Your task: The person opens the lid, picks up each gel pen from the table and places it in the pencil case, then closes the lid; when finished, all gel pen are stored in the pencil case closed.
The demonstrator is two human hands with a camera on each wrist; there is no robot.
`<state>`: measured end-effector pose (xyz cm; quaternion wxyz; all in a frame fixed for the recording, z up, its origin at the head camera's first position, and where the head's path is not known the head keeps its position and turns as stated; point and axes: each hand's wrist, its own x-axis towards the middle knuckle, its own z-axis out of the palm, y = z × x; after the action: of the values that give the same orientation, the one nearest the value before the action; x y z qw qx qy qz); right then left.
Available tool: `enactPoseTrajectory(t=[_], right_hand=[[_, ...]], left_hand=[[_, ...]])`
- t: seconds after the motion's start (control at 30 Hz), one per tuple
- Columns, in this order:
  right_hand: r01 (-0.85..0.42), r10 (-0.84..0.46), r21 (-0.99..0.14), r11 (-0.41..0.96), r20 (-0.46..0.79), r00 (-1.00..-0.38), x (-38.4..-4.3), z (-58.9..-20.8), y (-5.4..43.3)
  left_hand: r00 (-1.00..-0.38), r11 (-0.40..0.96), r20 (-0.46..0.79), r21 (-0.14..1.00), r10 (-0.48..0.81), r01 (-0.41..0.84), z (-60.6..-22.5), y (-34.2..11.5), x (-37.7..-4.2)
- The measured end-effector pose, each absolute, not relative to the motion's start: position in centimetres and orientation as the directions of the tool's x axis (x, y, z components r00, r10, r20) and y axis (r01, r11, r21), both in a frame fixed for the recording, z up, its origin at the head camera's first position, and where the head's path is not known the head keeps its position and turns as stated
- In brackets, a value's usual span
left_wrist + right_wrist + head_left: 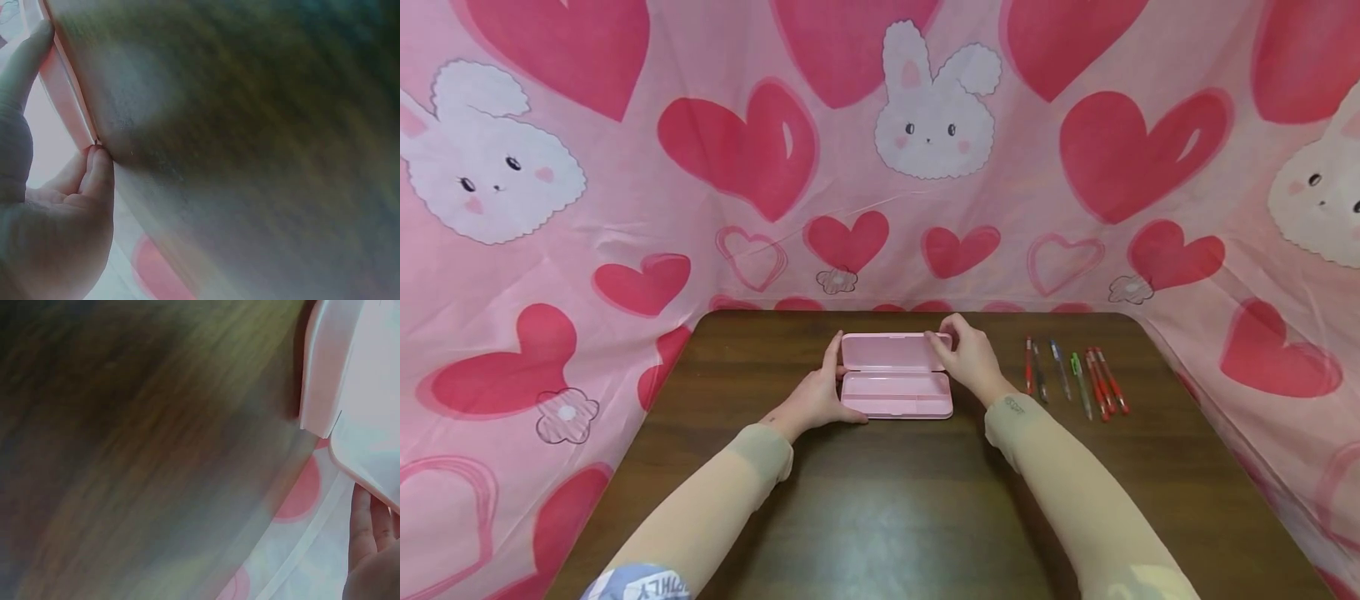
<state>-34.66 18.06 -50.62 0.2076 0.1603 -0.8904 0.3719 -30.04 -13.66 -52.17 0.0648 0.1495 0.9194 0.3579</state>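
Head: centre, your left hand (816, 398) grips the open pink pencil case (891, 386), likely steadying it; your right hand (973, 358) pinches its lid (887, 353). Left wrist: thumb and fingers spread, at left. Right wrist: fingers back the lid.

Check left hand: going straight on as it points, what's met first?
Likely the pink case, at its left side; the left hand touches it there, though depth is hard to judge.
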Motion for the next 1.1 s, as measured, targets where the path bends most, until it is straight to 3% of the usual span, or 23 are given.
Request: enactPoseTrajectory(t=[0.43, 0.7, 0.83, 1.1], right_hand=[[-0.217, 0.001, -0.699, 0.682, 0.297, -0.955, -35.4, -50.2, 17.2], [-0.176, -0.084, -0.714, 0.677, 0.163, -0.983, -35.1, -50.4, 18.2], [-0.158, -0.067, -0.690, 0.706, 0.156, -0.985, -34.7, -50.3, 20.9], [0.001, 0.176, -0.556, 0.831, 0.261, -0.949, -32.6, -48.0, 31.6]], left_hand=[[-0.948, 0.691, -0.010, 0.688, 0.318, 0.224, -52.3, -13.4, -30.1], [-0.947, 0.721, -0.030, 0.656, 0.320, 0.223, -52.3, -13.6, -30.1], [-0.940, 0.731, -0.032, 0.638, 0.339, 0.242, -52.2, -13.7, -30.2], [-0.937, 0.740, -0.023, 0.621, 0.348, 0.260, -52.2, -13.6, -30.4]])
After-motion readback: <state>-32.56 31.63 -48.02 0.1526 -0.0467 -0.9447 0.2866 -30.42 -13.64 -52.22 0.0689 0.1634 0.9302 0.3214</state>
